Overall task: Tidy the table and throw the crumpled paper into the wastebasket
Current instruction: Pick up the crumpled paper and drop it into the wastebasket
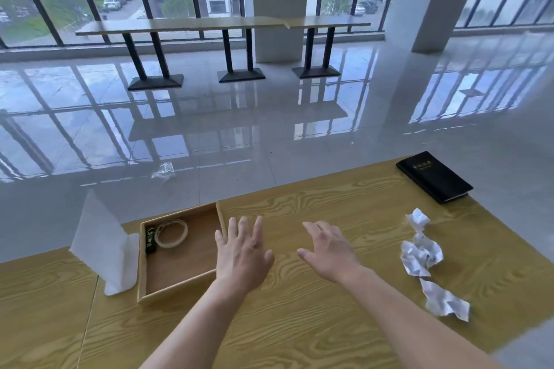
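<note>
Three crumpled white paper balls lie on the right part of the wooden table (299,323): a small one (418,219), a bigger one (421,256) just below it, and a flatter one (445,302) nearest me. My left hand (241,252) hovers flat with fingers spread beside the right wall of a wooden tray (180,284). My right hand (328,250) is stretched out flat over the table middle, left of the papers, holding nothing. No wastebasket is in view.
The tray holds a tape roll (171,233) and a small dark bottle (150,240). A white folded paper (103,246) stands left of the tray. A black notebook (433,175) lies at the far right corner. A bit of clear plastic (164,171) lies on the glossy floor.
</note>
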